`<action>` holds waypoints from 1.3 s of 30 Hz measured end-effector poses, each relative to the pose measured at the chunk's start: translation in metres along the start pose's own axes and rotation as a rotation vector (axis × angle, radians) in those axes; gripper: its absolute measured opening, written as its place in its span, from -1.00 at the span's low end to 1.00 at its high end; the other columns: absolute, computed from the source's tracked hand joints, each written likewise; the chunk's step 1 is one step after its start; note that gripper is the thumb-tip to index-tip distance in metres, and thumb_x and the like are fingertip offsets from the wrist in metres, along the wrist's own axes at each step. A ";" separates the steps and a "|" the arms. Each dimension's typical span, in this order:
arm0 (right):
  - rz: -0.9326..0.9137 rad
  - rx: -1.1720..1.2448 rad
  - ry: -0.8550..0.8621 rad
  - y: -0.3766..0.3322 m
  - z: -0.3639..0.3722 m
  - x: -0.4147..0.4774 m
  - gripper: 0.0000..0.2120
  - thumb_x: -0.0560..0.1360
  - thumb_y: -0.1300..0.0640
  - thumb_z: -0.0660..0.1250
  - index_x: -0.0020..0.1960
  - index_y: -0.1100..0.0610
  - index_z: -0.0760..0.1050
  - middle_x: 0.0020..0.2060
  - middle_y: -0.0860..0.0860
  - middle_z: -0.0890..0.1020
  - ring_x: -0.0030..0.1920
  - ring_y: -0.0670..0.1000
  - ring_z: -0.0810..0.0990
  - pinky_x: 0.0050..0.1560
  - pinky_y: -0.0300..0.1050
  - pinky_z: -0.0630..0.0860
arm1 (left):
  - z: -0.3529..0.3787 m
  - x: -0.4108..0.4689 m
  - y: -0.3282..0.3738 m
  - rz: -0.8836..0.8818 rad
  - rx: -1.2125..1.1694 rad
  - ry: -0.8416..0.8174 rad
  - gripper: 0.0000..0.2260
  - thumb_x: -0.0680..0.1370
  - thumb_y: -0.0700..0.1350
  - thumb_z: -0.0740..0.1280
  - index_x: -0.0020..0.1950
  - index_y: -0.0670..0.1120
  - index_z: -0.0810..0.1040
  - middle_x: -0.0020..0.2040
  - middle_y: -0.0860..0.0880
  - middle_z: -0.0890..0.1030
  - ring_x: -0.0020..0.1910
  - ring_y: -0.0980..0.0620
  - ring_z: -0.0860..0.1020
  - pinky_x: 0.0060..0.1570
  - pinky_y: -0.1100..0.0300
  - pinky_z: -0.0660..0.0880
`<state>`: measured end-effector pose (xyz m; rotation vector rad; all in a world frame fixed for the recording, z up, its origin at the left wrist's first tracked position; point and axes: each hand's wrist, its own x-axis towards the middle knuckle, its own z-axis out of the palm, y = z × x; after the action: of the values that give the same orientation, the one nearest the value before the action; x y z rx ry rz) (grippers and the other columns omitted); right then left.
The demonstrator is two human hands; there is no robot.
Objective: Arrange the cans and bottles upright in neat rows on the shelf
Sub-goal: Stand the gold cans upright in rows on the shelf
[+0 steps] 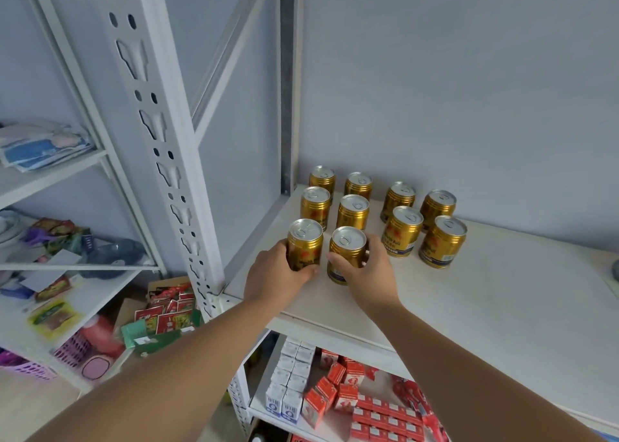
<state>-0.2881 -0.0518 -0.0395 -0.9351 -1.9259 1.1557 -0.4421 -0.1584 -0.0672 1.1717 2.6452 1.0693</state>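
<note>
At the centre of the frame, on the white shelf (469, 307), ten gold cans are seen standing upright, lids up, against the pale wall. Two of them, nearest the camera, are being gripped. The left front can (304, 244) is held by the left hand (278, 274), whose fingers are wrapped round its lower body from the left side, the thumb lying across its front. The right front can (346, 254) is held by the right hand (368, 274), with the thumb pressed on its near face and the fingers curled round its right side. The two held cans stand just beside each other, near the shelf's left front corner. Behind them, towards the wall, four more cans (352, 211) are lined up in two columns. To the right of the frame's centre, a further block of four cans (402, 230) is set in a two-by-two pattern, apart from the left group.

In the lower centre, a lower shelf is filled with red cartons (345, 394) and white cartons (291, 374). At the left of the frame, a perforated white upright (160, 133) is seen, and beyond it a second rack with mixed packets (53, 234).
</note>
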 end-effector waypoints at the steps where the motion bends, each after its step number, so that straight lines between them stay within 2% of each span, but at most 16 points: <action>1: -0.002 0.002 0.001 0.001 0.001 0.000 -0.39 0.37 -0.17 0.55 0.33 -0.19 0.36 0.11 -0.32 0.53 0.10 -0.32 0.51 -0.07 -0.40 0.45 | 0.000 -0.001 0.000 0.005 0.004 0.012 -0.46 0.39 0.42 0.42 0.19 0.10 0.49 0.03 0.10 0.67 -0.03 0.08 0.64 -0.02 0.12 0.64; 5: -0.009 -0.011 0.001 0.004 0.002 0.000 -0.35 0.37 -0.15 0.56 0.36 -0.14 0.36 0.15 -0.25 0.54 0.14 -0.20 0.54 0.04 -0.26 0.52 | 0.000 -0.002 0.001 0.005 0.019 0.037 -0.47 0.41 0.42 0.41 0.19 0.10 0.49 0.03 0.10 0.66 -0.02 0.08 0.62 -0.04 0.13 0.63; 9: -0.003 -0.021 -0.012 0.006 0.001 0.001 -0.32 0.36 -0.13 0.58 0.38 -0.15 0.34 0.18 -0.21 0.55 0.16 -0.16 0.55 0.11 -0.15 0.57 | -0.001 -0.002 0.002 0.000 0.028 0.046 -0.43 0.40 0.43 0.40 0.23 0.08 0.49 0.06 0.08 0.65 0.02 0.07 0.61 -0.02 0.14 0.62; 14: 0.009 -0.032 -0.023 0.004 0.000 0.002 -0.32 0.34 -0.13 0.59 0.36 -0.17 0.34 0.17 -0.22 0.56 0.13 -0.20 0.55 0.09 -0.17 0.56 | -0.002 0.000 0.004 -0.011 0.041 0.047 -0.40 0.41 0.43 0.39 0.26 0.06 0.49 0.10 0.06 0.66 0.06 0.05 0.61 0.02 0.09 0.63; 17: 0.010 -0.061 -0.024 0.003 0.001 0.001 -0.33 0.34 -0.13 0.58 0.34 -0.20 0.33 0.17 -0.23 0.54 0.10 -0.22 0.53 0.02 -0.25 0.51 | -0.002 -0.002 0.004 -0.008 0.041 0.043 -0.39 0.42 0.44 0.38 0.28 0.06 0.49 0.12 0.06 0.66 0.07 0.04 0.63 0.05 0.05 0.65; 22: 0.031 -0.130 -0.063 0.010 0.000 0.002 -0.31 0.33 -0.11 0.58 0.35 -0.21 0.31 0.15 -0.24 0.53 0.12 -0.17 0.54 0.02 -0.21 0.50 | 0.001 -0.004 0.001 -0.012 -0.004 0.081 -0.33 0.39 0.43 0.41 0.34 0.05 0.46 0.18 0.06 0.63 0.12 0.05 0.62 0.06 0.07 0.65; 24: 0.057 -0.187 -0.096 0.017 -0.003 0.000 -0.31 0.33 -0.11 0.57 0.37 -0.12 0.34 0.20 -0.16 0.55 0.19 -0.08 0.55 0.09 -0.13 0.53 | 0.001 -0.005 0.001 -0.044 -0.063 0.100 -0.25 0.37 0.38 0.47 0.42 0.01 0.40 0.25 0.01 0.57 0.17 0.01 0.61 0.09 0.06 0.64; 26: 0.078 -0.226 -0.101 0.024 -0.009 -0.007 -0.19 0.35 -0.13 0.55 0.49 0.00 0.29 0.34 -0.06 0.50 0.29 -0.02 0.51 0.22 -0.08 0.50 | 0.000 -0.008 0.002 -0.079 -0.112 0.116 -0.21 0.37 0.31 0.52 0.45 -0.05 0.36 0.30 -0.04 0.52 0.21 -0.03 0.58 0.11 0.07 0.62; 28: 0.089 -0.251 -0.095 0.027 -0.021 -0.015 -0.14 0.39 -0.14 0.52 0.55 0.06 0.22 0.41 -0.03 0.44 0.35 -0.01 0.45 0.25 -0.12 0.42 | -0.002 -0.017 0.005 -0.087 -0.129 0.162 -0.27 0.39 0.22 0.56 0.41 -0.09 0.39 0.24 -0.08 0.52 0.18 -0.04 0.55 0.08 0.09 0.59; 30: 0.079 -0.275 -0.083 0.031 -0.038 -0.023 -0.23 0.44 -0.13 0.49 0.52 0.06 0.25 0.39 -0.02 0.45 0.33 -0.01 0.45 0.23 -0.14 0.40 | -0.001 -0.033 0.011 -0.075 -0.115 0.211 -0.39 0.43 0.15 0.55 0.34 -0.11 0.44 0.16 -0.07 0.54 0.11 -0.02 0.54 0.02 0.11 0.58; 33: 0.060 -0.283 -0.044 0.037 -0.074 -0.038 -0.41 0.50 -0.07 0.43 0.45 0.05 0.35 0.30 -0.03 0.50 0.22 -0.06 0.49 0.16 -0.18 0.41 | 0.005 -0.065 0.030 -0.023 -0.112 0.245 -0.63 0.51 0.07 0.50 0.20 -0.07 0.54 0.03 0.04 0.55 0.01 0.05 0.53 -0.10 0.26 0.51; 36: 0.039 -0.278 0.003 0.047 -0.120 -0.056 -0.56 0.54 -0.01 0.39 0.37 0.06 0.44 0.21 -0.05 0.53 0.13 -0.09 0.50 0.12 -0.19 0.42 | 0.020 -0.094 0.064 0.038 -0.119 0.191 -0.86 0.56 0.01 0.44 0.04 0.00 0.56 -0.16 0.15 0.49 -0.16 0.11 0.51 -0.25 0.34 0.41; 39: 0.037 -0.274 0.057 0.061 -0.172 -0.079 -0.65 0.54 0.04 0.38 0.30 0.08 0.49 0.11 -0.08 0.54 0.10 -0.07 0.52 0.10 -0.19 0.44 | 0.042 -0.118 0.107 0.071 -0.148 0.082 -0.92 0.59 0.02 0.40 0.00 0.05 0.55 -0.17 0.17 0.52 -0.19 0.19 0.51 -0.27 0.39 0.37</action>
<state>-0.0906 -0.0264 -0.0483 -1.1386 -2.0620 0.8880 -0.2780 -0.1629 -0.0587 1.2251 2.5474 1.3277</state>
